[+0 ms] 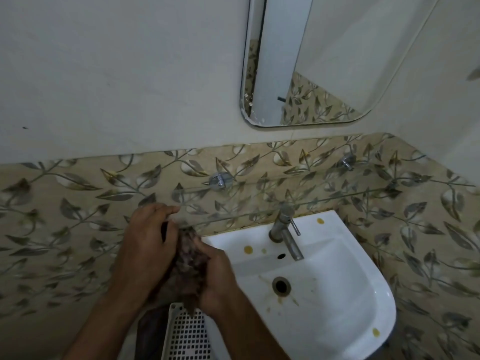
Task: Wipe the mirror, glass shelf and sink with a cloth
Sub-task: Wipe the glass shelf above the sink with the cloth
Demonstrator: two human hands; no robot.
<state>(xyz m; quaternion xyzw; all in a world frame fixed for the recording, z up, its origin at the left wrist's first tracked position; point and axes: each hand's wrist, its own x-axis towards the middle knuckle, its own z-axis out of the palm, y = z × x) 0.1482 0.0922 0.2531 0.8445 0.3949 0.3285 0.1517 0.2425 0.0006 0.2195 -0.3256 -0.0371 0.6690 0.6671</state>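
Observation:
A dark brownish cloth (189, 266) is bunched between both hands, just left of the white sink (350, 315). My left hand (145, 235) grips its upper part, near the left end of the glass shelf (285, 201). My right hand (218, 276) holds the cloth's lower part over the sink's left rim. The sink shows yellow-brown stains around its drain (280, 285) and on its rim. The mirror (306, 61) hangs on the wall above, with specks along its lower left edge.
A chrome tap (285, 232) stands at the back of the sink. Two chrome brackets (220, 180) fix the shelf to the leaf-patterned tiles. A white perforated basket (185, 336) stands below my hands, left of the sink.

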